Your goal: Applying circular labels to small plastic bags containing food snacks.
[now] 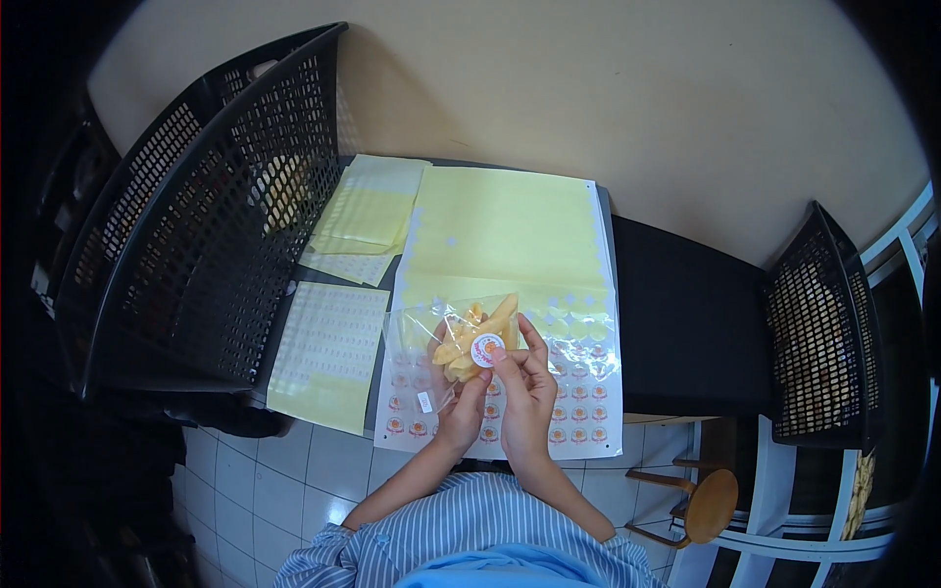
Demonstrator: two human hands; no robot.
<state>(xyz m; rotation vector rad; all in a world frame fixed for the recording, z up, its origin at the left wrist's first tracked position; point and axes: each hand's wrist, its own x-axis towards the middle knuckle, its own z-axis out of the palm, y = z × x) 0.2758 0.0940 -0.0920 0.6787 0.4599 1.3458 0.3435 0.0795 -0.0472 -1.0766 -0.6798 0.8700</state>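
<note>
In front of me is a clear plastic bag (407, 338) holding yellow, curled chip-like pieces (454, 353). A round white sticker (484, 348) with a red and orange print sits on its front. My left hand (461, 419) grips the bag from below and behind, thumb at the front and most fingers hidden. My right hand (529, 392) holds the bag's right side, its thumb on the sticker's lower edge. Near the bag's lower left corner is a small white label (424, 402). Beneath lies a large sticker sheet (500, 225), bare yellow at the far end, with rows of round stickers nearer me.
Smaller sticker sheets (328, 343) and stacked yellow sheets (377, 201) lie to the left, beside a tall black basket (216, 245). Another black basket (823, 333), with yellowish contents, stands right of the black tabletop (686, 314). A wooden stool (711, 505) is lower right.
</note>
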